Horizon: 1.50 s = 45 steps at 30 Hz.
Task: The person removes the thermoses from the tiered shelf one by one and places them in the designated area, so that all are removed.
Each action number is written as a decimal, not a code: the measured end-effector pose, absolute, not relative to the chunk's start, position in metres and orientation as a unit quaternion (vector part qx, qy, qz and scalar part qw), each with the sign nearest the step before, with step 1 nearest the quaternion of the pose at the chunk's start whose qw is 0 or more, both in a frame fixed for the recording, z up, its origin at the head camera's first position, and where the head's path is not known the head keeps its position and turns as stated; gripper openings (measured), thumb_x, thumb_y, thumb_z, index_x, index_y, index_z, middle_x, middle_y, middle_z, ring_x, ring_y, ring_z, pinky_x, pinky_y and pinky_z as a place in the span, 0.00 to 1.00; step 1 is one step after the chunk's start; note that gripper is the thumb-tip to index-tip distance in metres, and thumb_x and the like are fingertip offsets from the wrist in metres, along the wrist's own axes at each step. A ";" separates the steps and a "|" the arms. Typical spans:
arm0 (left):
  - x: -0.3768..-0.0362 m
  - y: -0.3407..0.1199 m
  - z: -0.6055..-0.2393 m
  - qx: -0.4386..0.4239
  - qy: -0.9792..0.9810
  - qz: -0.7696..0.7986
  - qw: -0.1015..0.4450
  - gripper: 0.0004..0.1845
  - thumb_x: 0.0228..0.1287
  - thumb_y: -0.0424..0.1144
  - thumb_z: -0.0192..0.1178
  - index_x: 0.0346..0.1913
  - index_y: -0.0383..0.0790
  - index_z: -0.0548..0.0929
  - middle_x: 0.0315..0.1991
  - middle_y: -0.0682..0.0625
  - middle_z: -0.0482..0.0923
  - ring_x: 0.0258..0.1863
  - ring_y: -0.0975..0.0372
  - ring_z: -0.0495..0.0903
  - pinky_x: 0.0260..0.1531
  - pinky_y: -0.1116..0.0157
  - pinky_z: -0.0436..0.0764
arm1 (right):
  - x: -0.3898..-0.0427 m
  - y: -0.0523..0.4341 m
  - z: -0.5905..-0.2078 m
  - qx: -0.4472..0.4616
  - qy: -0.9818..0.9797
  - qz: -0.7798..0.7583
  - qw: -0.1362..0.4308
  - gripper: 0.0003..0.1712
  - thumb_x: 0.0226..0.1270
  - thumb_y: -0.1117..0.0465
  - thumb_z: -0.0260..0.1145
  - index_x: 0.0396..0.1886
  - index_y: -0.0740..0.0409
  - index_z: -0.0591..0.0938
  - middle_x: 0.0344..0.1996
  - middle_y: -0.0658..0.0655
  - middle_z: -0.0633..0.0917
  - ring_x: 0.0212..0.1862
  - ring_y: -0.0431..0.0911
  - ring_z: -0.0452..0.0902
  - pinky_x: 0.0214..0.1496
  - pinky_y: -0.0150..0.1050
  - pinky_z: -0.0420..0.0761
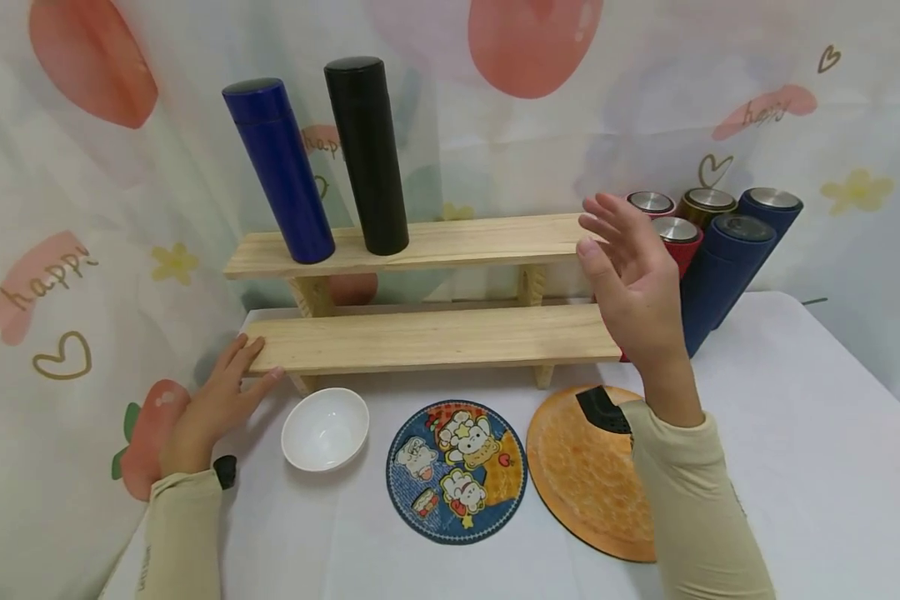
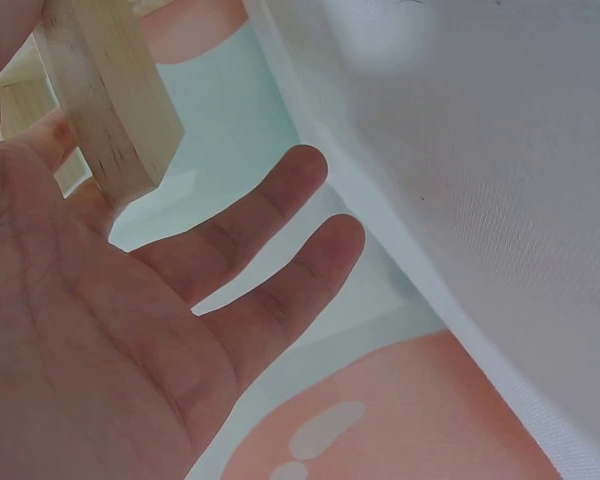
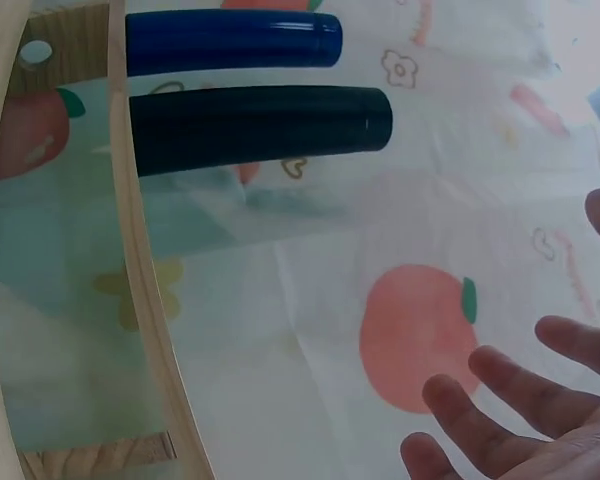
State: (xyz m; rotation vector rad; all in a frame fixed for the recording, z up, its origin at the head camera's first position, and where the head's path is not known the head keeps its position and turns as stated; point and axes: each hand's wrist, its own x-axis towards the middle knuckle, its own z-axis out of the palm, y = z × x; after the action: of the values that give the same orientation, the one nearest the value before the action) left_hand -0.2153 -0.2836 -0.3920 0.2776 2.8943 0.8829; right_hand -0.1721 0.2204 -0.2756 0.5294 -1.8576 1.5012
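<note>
A two-tier wooden shelf (image 1: 435,337) stands at the back of the table. On its upper tier are a blue thermos (image 1: 281,171) and a black thermos (image 1: 367,158), side by side toward the left. My left hand (image 1: 221,404) holds the left end of the lower board (image 2: 115,100), with the board between thumb and first fingers and the other two fingers extended. My right hand (image 1: 633,287), fingers spread and nothing in them, is raised at the shelf's right end. In the head view it partly covers a group of several thermoses, including a red one (image 1: 678,237) and a dark blue one (image 1: 727,275).
In front of the shelf lie a white bowl (image 1: 326,430), a round cartoon mat (image 1: 457,471) and a round orange-brown mat (image 1: 581,483), partly under the right forearm. A white cloth covers the table (image 1: 817,467). Behind hangs a printed curtain (image 1: 495,150).
</note>
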 end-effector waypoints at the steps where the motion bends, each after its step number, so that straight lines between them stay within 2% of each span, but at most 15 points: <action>1: -0.215 -0.283 -0.392 0.091 0.951 0.290 0.053 0.47 0.83 0.59 0.56 0.87 0.35 0.47 0.86 0.32 0.33 0.80 0.28 0.45 0.69 0.25 0.55 | -0.174 0.217 -0.277 0.207 -0.713 0.579 0.336 0.28 0.79 0.66 0.62 0.76 0.60 0.76 0.70 0.58 0.80 0.71 0.53 0.75 0.73 0.43 0.73; 10: -0.212 -0.281 -0.398 0.088 0.949 0.299 0.053 0.47 0.83 0.59 0.56 0.87 0.36 0.47 0.86 0.34 0.33 0.81 0.29 0.45 0.70 0.25 0.55 | -0.193 0.189 -0.278 0.214 -0.736 0.571 0.294 0.31 0.79 0.61 0.63 0.78 0.60 0.73 0.71 0.53 0.79 0.72 0.51 0.73 0.73 0.48 0.72; 18: -0.213 -0.278 -0.399 0.091 0.947 0.305 0.048 0.47 0.82 0.58 0.57 0.87 0.36 0.49 0.87 0.34 0.34 0.81 0.30 0.45 0.71 0.27 0.55 | -0.207 0.165 -0.277 0.219 -0.747 0.573 0.256 0.31 0.80 0.59 0.63 0.79 0.59 0.72 0.74 0.54 0.76 0.74 0.49 0.72 0.75 0.55 0.70; 32: -0.216 -0.280 -0.398 0.086 0.950 0.297 0.049 0.48 0.82 0.59 0.57 0.87 0.36 0.48 0.86 0.33 0.34 0.82 0.31 0.44 0.71 0.27 0.54 | -0.236 0.134 -0.259 0.222 -0.752 0.592 0.188 0.37 0.79 0.54 0.64 0.83 0.56 0.68 0.77 0.57 0.73 0.74 0.51 0.72 0.73 0.50 0.71; 39: -0.215 -0.281 -0.395 0.080 0.950 0.297 0.055 0.49 0.81 0.60 0.57 0.87 0.37 0.47 0.87 0.34 0.33 0.82 0.31 0.43 0.71 0.26 0.54 | -0.250 0.124 -0.248 0.196 -0.751 0.617 0.131 0.44 0.78 0.50 0.67 0.86 0.50 0.61 0.80 0.58 0.67 0.78 0.52 0.66 0.77 0.50 0.69; 45: -0.216 -0.283 -0.393 0.082 0.951 0.295 0.049 0.48 0.82 0.60 0.57 0.87 0.37 0.47 0.87 0.34 0.33 0.82 0.31 0.44 0.71 0.27 0.55 | -0.263 0.115 -0.239 0.165 -0.755 0.626 0.103 0.49 0.75 0.44 0.69 0.88 0.46 0.57 0.83 0.57 0.62 0.80 0.55 0.62 0.77 0.53 0.69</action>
State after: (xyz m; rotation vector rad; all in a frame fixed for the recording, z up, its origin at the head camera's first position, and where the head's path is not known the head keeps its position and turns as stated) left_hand -0.2157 -0.2832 -0.3934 0.2511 2.8963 0.8981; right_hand -0.2633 0.1151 -0.2391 0.4877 -2.2273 1.8477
